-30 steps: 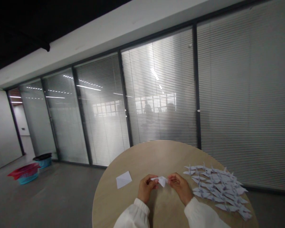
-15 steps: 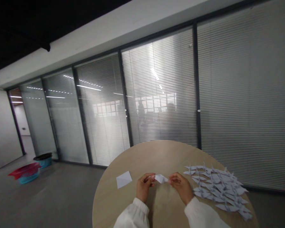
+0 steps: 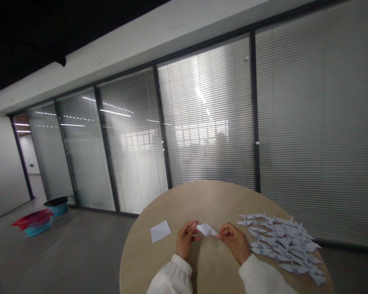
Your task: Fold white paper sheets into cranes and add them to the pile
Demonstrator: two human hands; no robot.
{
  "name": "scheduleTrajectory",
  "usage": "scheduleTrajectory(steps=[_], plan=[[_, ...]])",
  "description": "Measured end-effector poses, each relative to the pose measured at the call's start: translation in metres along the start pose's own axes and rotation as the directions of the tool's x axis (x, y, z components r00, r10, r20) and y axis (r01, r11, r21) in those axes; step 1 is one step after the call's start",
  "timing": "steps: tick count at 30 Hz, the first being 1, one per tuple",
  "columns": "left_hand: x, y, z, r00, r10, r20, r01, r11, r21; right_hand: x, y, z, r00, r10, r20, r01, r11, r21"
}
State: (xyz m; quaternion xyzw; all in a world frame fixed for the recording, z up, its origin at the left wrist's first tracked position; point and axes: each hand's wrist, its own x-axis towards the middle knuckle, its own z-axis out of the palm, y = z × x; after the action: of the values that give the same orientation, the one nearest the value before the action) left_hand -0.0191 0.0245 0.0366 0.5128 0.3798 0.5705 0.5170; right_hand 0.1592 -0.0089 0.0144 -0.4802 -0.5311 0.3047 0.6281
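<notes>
Item in hand: folded paper piece (image 3: 206, 229), white, held just above the round wooden table (image 3: 202, 200), near its front middle. My left hand (image 3: 184, 241) pinches its left end and my right hand (image 3: 234, 241) pinches its right tip, both closed on it. Done, I judge: many finished paper cranes (image 3: 282, 243) spread at the right. Left: this piece, not yet crane-shaped, and one flat square sheet (image 3: 160, 231) at the left

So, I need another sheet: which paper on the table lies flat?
The square sheet left of the left hand; the paper cranes are folded.
</notes>
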Motion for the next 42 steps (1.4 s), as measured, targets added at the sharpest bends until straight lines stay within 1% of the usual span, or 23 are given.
scheduleTrajectory(steps=[4,7,9,11,14,15,17,19,23,24,26,29,32,36,39,42], plan=[[0.001,-0.006,0.001,0.998,-0.051,0.033,0.054,0.994,-0.094,0.000,0.002,-0.001,0.999,-0.037,-0.029,0.033,0.993,-0.109],[-0.001,-0.013,0.006,0.989,-0.143,0.041,0.148,0.977,-0.153,0.000,0.003,-0.001,0.996,-0.075,-0.052,0.064,0.980,-0.191],[-0.002,-0.018,0.009,0.973,-0.202,0.109,0.217,0.963,-0.160,-0.002,0.001,0.000,0.992,-0.114,-0.047,0.100,0.968,-0.229],[-0.002,-0.022,0.011,0.961,-0.222,0.163,0.246,0.957,-0.152,-0.005,-0.003,0.003,0.986,-0.165,-0.009,0.158,0.956,-0.247],[-0.001,-0.024,0.010,0.969,-0.185,0.161,0.209,0.967,-0.144,-0.010,-0.008,0.006,0.966,-0.238,0.097,0.255,0.935,-0.246],[0.000,-0.025,0.009,0.975,-0.166,0.149,0.187,0.972,-0.140,-0.011,-0.010,0.007,0.960,-0.249,0.131,0.274,0.931,-0.242],[0.001,-0.025,0.006,0.984,-0.130,0.125,0.146,0.981,-0.125,-0.012,-0.011,0.008,0.955,-0.250,0.161,0.283,0.931,-0.232],[0.001,-0.026,0.005,0.987,-0.102,0.122,0.114,0.989,-0.095,-0.011,-0.010,0.006,0.963,-0.230,0.142,0.256,0.943,-0.214],[-0.002,-0.026,0.006,0.977,-0.060,0.205,0.064,0.998,-0.015,-0.006,-0.004,0.001,0.988,-0.153,0.025,0.155,0.976,-0.151],[-0.003,-0.026,0.007,0.973,-0.050,0.224,0.050,0.999,0.006,-0.005,-0.002,0.000,0.991,-0.132,0.013,0.133,0.983,-0.128],[-0.004,-0.026,0.007,0.967,-0.030,0.252,0.018,0.999,0.048,-0.004,-0.001,-0.001,0.996,-0.083,0.026,0.084,0.994,-0.068],[-0.004,-0.025,0.009,0.958,0.002,0.286,-0.032,0.994,0.100,-0.004,-0.004,0.001,0.997,-0.016,0.079,0.015,1.000,0.013],[-0.005,-0.024,0.010,0.955,0.032,0.295,-0.071,0.990,0.121,-0.005,-0.009,0.002,0.996,0.000,0.091,-0.004,0.999,0.047],[-0.004,-0.020,0.011,0.957,0.048,0.285,-0.080,0.991,0.104,-0.003,-0.012,-0.001,0.994,-0.020,0.104,0.013,0.997,0.074],[-0.003,-0.016,0.010,0.967,0.030,0.252,-0.056,0.994,0.097,-0.003,-0.014,-0.002,0.990,-0.099,0.105,0.091,0.993,0.076],[-0.001,-0.015,0.008,0.971,0.007,0.240,-0.024,0.997,0.068,-0.004,-0.013,-0.002,0.971,-0.189,0.148,0.179,0.981,0.078]])
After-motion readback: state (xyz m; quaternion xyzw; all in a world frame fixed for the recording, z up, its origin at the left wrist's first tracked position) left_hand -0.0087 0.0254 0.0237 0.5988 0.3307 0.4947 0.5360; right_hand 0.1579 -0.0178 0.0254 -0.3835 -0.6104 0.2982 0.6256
